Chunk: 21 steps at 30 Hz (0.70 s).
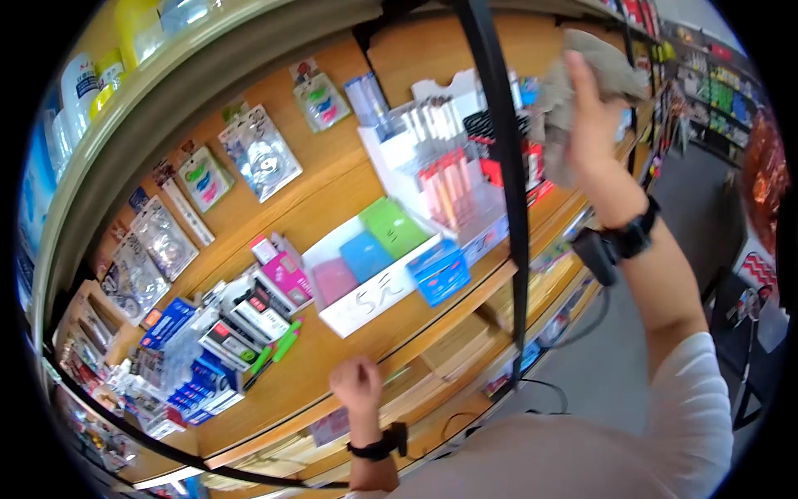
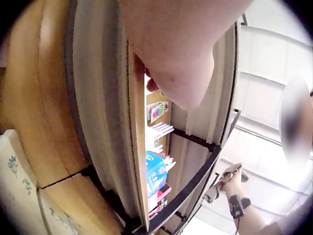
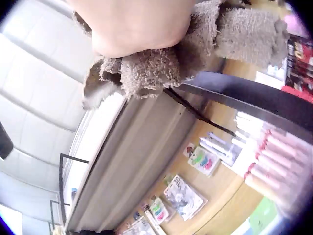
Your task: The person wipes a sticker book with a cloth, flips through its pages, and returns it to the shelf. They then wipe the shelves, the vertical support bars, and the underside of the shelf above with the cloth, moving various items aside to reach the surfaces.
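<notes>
Near black post (image 1: 509, 183), rumpled nubby taupe cloth (image 1: 613, 71), right hand (image 1: 594, 125) gripping it, left hand (image 1: 357, 384) loosely curled

I see a grey-brown cloth (image 1: 609, 66) toward two o'clock in my head view, gripped in the right hand (image 1: 593, 125). At twelve in my right-wrist view, its rough pile is crumpled into folds, ends spilling out either side.

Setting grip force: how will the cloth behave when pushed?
The cloth is probably floppy, since it folds and bunches about the right hand. Likely light, as that hand alone holds it. Its nubbly surface suggests little slip.
</notes>
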Each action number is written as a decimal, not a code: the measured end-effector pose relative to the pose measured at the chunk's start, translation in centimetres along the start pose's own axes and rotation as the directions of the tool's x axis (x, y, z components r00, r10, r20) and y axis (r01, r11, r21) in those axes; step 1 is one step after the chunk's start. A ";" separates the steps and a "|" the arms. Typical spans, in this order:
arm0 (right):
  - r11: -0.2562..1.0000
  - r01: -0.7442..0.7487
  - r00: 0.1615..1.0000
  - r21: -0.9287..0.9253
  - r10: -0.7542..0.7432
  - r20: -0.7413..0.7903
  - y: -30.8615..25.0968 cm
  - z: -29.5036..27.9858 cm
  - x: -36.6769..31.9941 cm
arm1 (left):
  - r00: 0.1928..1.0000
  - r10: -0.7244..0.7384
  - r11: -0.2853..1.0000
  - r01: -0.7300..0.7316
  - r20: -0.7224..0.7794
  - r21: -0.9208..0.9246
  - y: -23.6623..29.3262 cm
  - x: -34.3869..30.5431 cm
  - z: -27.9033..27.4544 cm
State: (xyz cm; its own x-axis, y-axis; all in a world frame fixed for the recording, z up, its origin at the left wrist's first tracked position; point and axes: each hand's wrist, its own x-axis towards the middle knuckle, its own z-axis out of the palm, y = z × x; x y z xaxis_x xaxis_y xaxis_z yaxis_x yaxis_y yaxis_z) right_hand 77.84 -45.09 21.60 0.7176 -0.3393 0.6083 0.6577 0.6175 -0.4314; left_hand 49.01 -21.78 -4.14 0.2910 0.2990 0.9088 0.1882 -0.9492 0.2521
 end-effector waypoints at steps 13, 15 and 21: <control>0.569 0.613 0.770 -0.548 -0.585 0.255 6.4 8.2 5.1 | 0.989 0.128 0.963 -0.143 0.078 0.230 0.4 -0.2 0.4; 0.597 0.581 0.787 -0.552 -0.586 0.194 5.7 9.8 6.3 | 0.983 0.153 0.939 -0.177 0.103 0.294 0.7 0.3 0.4; 0.715 0.521 0.850 -0.465 -0.484 0.209 5.8 10.4 7.3 | 0.986 0.118 0.928 -0.150 0.115 0.342 0.9 0.4 0.8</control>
State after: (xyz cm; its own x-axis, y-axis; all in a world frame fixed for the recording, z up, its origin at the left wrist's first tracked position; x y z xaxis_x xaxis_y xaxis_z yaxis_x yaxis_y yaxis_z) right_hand 84.51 -36.66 30.50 0.2439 -0.4391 0.8647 0.9512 -0.0652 -0.3015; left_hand 50.02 -22.41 -3.84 0.4167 0.1946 0.8880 0.4515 -0.8921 -0.0163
